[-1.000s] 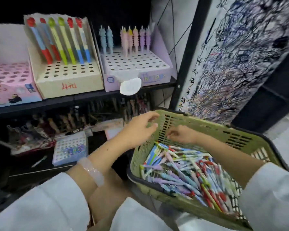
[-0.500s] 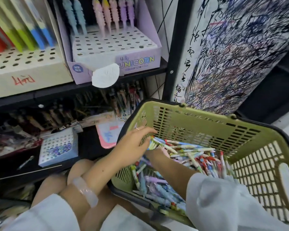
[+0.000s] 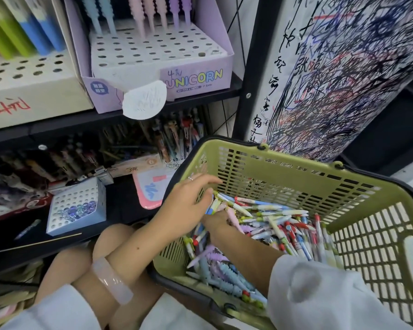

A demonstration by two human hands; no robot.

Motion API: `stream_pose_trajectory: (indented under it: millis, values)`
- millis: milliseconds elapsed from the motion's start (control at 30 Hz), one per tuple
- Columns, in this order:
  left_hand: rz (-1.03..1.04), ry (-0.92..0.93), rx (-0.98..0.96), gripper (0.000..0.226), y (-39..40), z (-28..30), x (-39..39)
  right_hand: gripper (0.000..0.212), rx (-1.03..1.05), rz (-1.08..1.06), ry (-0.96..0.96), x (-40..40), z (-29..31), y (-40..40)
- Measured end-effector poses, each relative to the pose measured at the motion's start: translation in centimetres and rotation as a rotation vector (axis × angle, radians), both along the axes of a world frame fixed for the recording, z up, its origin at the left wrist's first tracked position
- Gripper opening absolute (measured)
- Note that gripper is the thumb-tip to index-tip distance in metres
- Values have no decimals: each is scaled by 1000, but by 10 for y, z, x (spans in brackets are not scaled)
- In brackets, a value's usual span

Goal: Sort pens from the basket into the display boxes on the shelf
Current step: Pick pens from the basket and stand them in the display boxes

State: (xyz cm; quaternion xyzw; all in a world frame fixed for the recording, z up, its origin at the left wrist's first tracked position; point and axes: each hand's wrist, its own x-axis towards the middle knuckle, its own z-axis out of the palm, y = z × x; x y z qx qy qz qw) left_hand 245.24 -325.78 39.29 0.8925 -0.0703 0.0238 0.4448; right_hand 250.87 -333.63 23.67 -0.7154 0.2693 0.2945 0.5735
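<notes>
Basically both hands are down in the green basket (image 3: 296,172), digging in the pen pile (image 3: 272,225) at its near-left corner. Left hand (image 3: 184,206) sits over the basket's left rim, fingers loosely curved, tips touching pens; no clear pinch on any one pen. Right hand (image 3: 216,221) is mostly hidden under the left hand and the pens, so I cannot tell how far its fingers are closed or if they hold anything, possibly the pink ridged pen (image 3: 233,217) beside it. The UNICORN box (image 3: 196,77) stands on the shelf (image 3: 200,98) above-left of the basket, pastel ridged pens in its back row, front holes free. Risk: pens are tangled, so pulling one may drag neighbours over the basket rim; similar pastel colours could get misboxed.
</notes>
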Motion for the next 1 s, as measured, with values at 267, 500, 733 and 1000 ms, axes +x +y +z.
stream_pose_trajectory:
  millis: [267,500,733,1000]
  values:
    - [57,-26,11,25,17,0,1,79,38,-93,-1,0,-3,-7]
    - [79,-8,-34,25,15,0,0,62,63,-120,7,-3,0,-10]
    - [23,-15,39,26,16,0,-3,64,168,-146,-78,-6,8,-20]
    - [30,43,81,26,12,1,-4,45,273,224,-122,-15,70,-48]
